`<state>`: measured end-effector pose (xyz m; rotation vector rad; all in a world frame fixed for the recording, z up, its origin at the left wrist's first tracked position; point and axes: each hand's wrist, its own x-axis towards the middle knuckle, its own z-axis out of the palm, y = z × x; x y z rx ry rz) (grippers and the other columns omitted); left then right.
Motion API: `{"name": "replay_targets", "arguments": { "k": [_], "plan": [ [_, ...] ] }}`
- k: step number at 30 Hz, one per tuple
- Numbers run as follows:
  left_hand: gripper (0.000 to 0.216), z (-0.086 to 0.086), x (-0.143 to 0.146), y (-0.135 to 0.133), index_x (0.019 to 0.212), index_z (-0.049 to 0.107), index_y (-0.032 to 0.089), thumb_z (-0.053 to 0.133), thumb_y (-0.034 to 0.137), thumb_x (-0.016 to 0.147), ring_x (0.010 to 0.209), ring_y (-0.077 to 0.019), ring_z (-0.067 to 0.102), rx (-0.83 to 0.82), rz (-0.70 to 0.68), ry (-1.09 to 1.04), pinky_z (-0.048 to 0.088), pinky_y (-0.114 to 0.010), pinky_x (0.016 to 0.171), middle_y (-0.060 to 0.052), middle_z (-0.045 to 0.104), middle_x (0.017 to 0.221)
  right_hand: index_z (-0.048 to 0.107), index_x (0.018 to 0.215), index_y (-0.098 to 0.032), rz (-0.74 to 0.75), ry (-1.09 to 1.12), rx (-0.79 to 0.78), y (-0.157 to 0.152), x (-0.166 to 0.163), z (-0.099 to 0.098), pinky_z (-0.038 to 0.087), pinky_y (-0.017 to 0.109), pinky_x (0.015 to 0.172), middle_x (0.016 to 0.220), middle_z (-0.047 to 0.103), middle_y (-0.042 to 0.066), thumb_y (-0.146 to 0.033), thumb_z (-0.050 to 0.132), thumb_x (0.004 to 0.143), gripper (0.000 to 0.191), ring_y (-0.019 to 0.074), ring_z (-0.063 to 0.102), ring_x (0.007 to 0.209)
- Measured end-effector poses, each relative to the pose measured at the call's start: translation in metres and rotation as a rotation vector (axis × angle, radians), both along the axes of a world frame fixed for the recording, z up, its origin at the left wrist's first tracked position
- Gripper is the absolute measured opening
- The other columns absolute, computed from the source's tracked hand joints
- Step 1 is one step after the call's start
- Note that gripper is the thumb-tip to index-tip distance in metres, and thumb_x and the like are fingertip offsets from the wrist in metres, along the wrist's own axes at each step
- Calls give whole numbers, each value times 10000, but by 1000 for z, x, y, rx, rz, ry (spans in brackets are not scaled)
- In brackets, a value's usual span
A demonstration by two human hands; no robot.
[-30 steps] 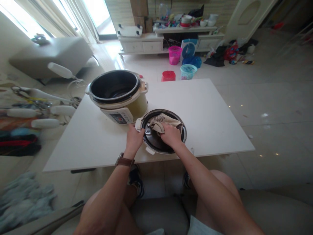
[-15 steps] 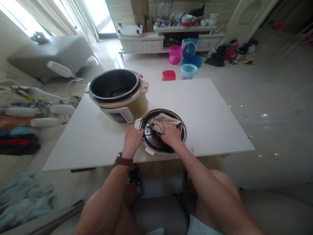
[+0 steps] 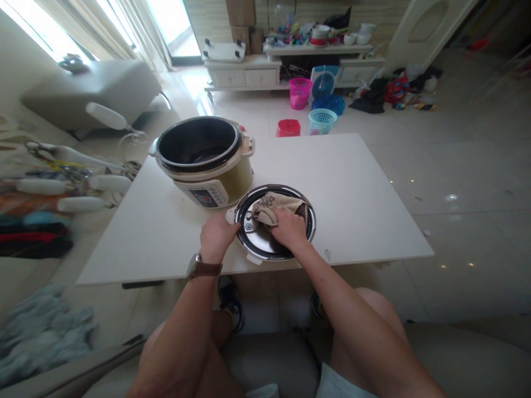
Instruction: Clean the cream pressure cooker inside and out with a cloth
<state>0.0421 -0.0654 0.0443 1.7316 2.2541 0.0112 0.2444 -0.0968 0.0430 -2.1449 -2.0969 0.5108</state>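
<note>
A round pressure cooker lid (image 3: pixel 265 241) lies on the white table near its front edge, its shiny metal inner side facing up. My left hand (image 3: pixel 218 236) is closed on the lid's left rim, thumb over the edge. My right hand (image 3: pixel 289 228) is closed on a beige patterned cloth (image 3: pixel 284 202) and presses it against the inside of the lid. Behind the lid and to the left stands the electric pressure cooker (image 3: pixel 232 181), open at the top, with a dark inside and a control panel on its front.
The white table (image 3: pixel 348 204) carries the cooker and lid. On the floor beyond it are a red stool (image 3: pixel 288 127), a light blue basket (image 3: pixel 322 120) and a pink basket (image 3: pixel 299 93). At the left stands a rack with white padded arms (image 3: pixel 105 116).
My left hand has shifted slightly left along with the lid's rim, and the lid now catches more light. My right hand stays on the cloth. The whole view has shifted slightly.
</note>
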Motion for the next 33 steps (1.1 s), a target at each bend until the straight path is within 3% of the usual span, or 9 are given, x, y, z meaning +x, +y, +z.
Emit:
{"name": "replay_targets", "arguments": {
  "k": [12, 23, 33],
  "plan": [
    [401, 2, 1, 2, 1059, 774, 134, 666, 479, 885, 1096, -412, 731, 28, -90, 70, 548, -447, 899, -259, 774, 1132, 650, 1344, -326, 13, 9, 16, 1, 1, -3, 557, 390, 926, 1304, 734, 77, -396, 490, 1011, 376, 290, 731, 1107],
    [481, 4, 5, 1, 1247, 742, 180, 650, 490, 891, 1130, -452, 718, 41, -42, 4, 550, -499, 885, -253, 766, 1198, 657, 1320, -305, 6, -16, -1, 0, -3, 1, 557, 384, 933, 1302, 728, 86, -376, 508, 1010, 352, 291, 727, 1111],
    [439, 8, 10, 0, 1170, 768, 148, 663, 477, 899, 1129, -443, 718, 69, -54, 1, 553, -495, 905, -262, 758, 1190, 647, 1317, -300, 19, -12, 17, -1, -2, -1, 558, 387, 930, 1319, 718, 89, -352, 505, 1003, 348, 294, 714, 1142]
  ]
}}
